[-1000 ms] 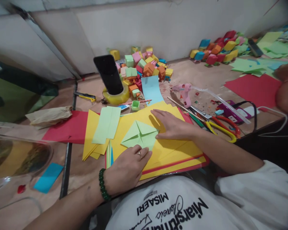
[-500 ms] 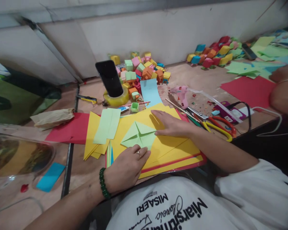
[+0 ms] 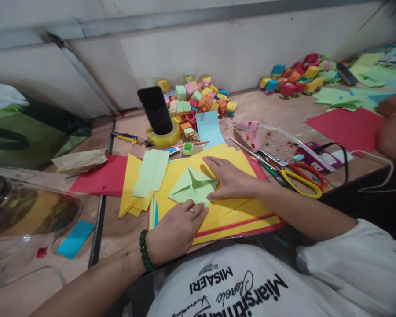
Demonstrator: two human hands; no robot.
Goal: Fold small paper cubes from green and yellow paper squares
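A light green sheet (image 3: 193, 185), its corners folded in toward the middle, lies on a stack of yellow paper (image 3: 234, 211). My left hand (image 3: 180, 226), with a ring and a green bead bracelet on it, rests at the near edge of the green sheet, fingers together and lying flat. My right hand (image 3: 231, 178) lies at the sheet's right side, its fingers stretched out and thumb apart. Neither hand grasps anything. To the left, light green strips (image 3: 151, 172) lie over yellow pieces (image 3: 128, 180).
A phone (image 3: 155, 110) stands in a tape roll (image 3: 165, 135) before piled paper cubes (image 3: 203, 99). Scissors (image 3: 300, 181) and a pink glue gun (image 3: 252, 134) lie right. Another person's hand (image 3: 394, 105) is far right, beside red paper (image 3: 350, 127).
The view has shifted slightly, so most things sit a little farther right. My right hand has moved slightly left and down along the green sheet. My left hand stays at the near edge.
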